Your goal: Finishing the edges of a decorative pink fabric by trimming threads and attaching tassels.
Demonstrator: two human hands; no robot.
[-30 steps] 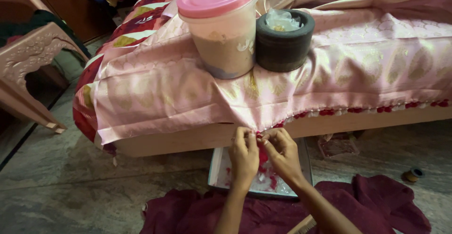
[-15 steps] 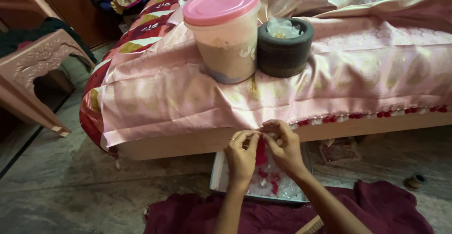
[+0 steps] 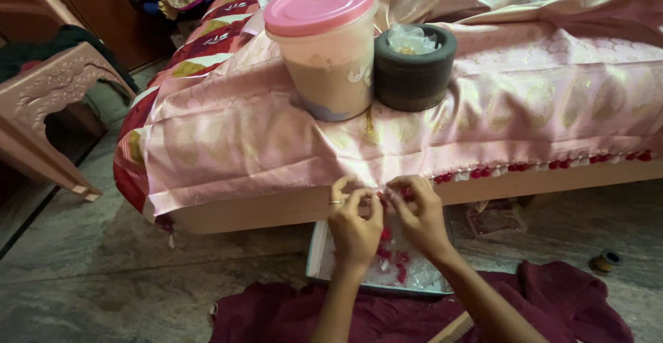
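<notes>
Fingers (image 3: 343, 192) on fabric hem (image 3: 387, 177) (pinched)

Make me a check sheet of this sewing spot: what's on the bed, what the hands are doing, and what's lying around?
Surface: pink patterned cloth draped over the bed, its edge hanging at the front.
Job's things: red and white tassels run along the cloth edge; shallow tray of red and white bits sits on the floor.
Clutter: pink-lidded tub and dark round container weigh the cloth down, touching each other.
Grips: left hand and right hand pinch the cloth edge together.
Cables: nothing seen.
Surroundings: pink plastic chair, maroon cloth, small thread spool on stone floor.
</notes>
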